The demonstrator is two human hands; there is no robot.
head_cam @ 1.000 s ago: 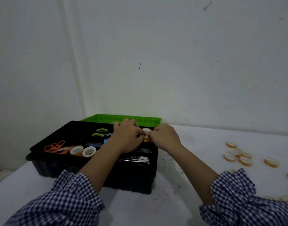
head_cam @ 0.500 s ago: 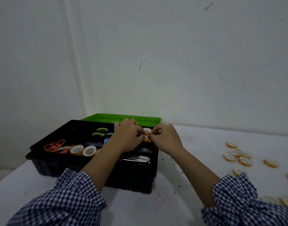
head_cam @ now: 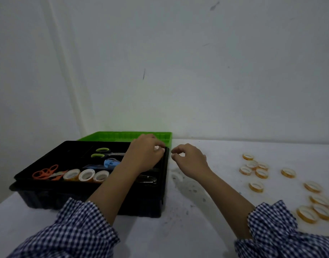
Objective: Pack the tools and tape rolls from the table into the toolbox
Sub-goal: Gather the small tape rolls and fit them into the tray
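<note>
White bench [head_cam: 225,157] below a bare wall; black toolbox [head_cam: 70,200] at left, green lid [head_cam: 107,135] thrown back behind it. Inside: orange scissors [head_cam: 45,172], green-handled scissors [head_cam: 102,152], a blue item [head_cam: 111,162] too indistinct to name, metal pliers [head_cam: 148,178], and three tape rolls [head_cam: 85,175] standing on edge in the front compartment. Well apart at right, loose tape rolls [head_cam: 257,169] scattered flat across the bench, more than a dozen by rough count.

Left hand [head_cam: 143,157] curled over the toolbox's far right corner, fingertips pinched on something small and pale, probably a tape roll, though mostly hidden. Right hand [head_cam: 190,161] just outside the toolbox's right wall, fingers loosely curled, nothing seen in it; hands near each other, not touching.

Step in hand, by judgement: seating a roll in the right rear compartment, with most of the rolls yet to pack. Best done by setting the roll on edge beside its neighbours rather than dropping it flat, saving room for the rest. Worth sending the free right hand for the nearest cluster, gathering several per trip and keeping sleeves clear of the loose rolls.
</note>
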